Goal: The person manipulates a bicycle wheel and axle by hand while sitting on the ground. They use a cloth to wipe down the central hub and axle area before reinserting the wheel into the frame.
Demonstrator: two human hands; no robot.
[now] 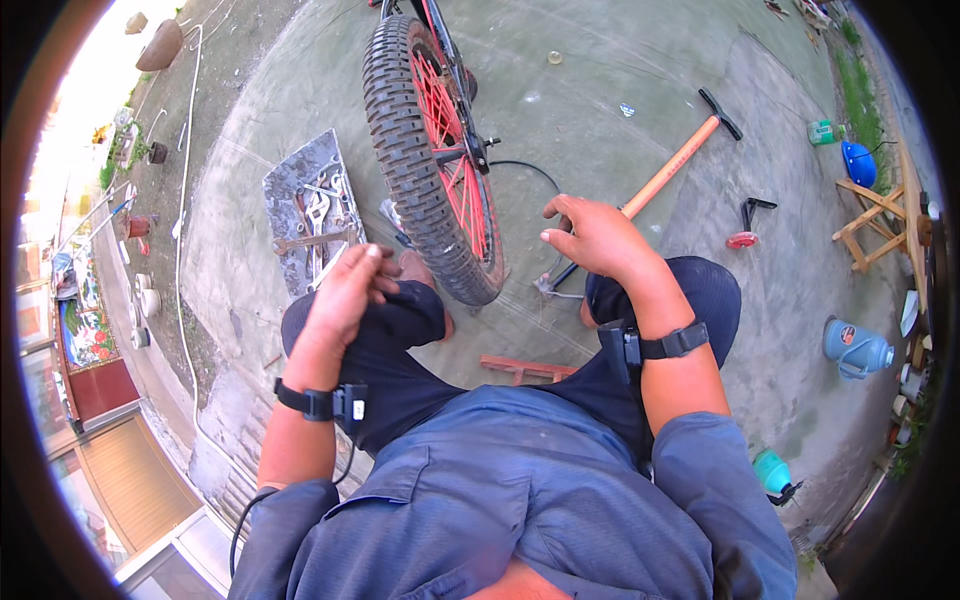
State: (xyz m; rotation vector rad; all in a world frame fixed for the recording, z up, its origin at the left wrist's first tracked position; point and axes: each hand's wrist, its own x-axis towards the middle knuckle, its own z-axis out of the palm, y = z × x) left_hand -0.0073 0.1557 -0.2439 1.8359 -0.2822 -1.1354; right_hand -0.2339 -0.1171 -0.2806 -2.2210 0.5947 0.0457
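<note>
My left hand (345, 293) hovers over my left knee, beside the tool tray, its fingers loosely bent and apart with nothing seen in them. The grey metal tray (287, 178) holds several wrenches (318, 208) and a rusty bar-shaped tool (310, 241). In front of me stands a bicycle wheel (400, 110) with a knobby black tyre and red spokes. Over my right knee, my right hand (600, 235) is open, thumb and fingers apart. Behind it leans a floor pump (672, 165) with an orange barrel and black T-handle; the hand hides part of it.
A black hose (530, 168) curves between wheel and pump. Below me is a small reddish wooden stool (525, 368). On the right are a black-and-red part (743, 238), a blue jug (857, 348), a teal bottle (772, 470) and a wooden folding frame (880, 225). A white hose (183, 180) runs along the left.
</note>
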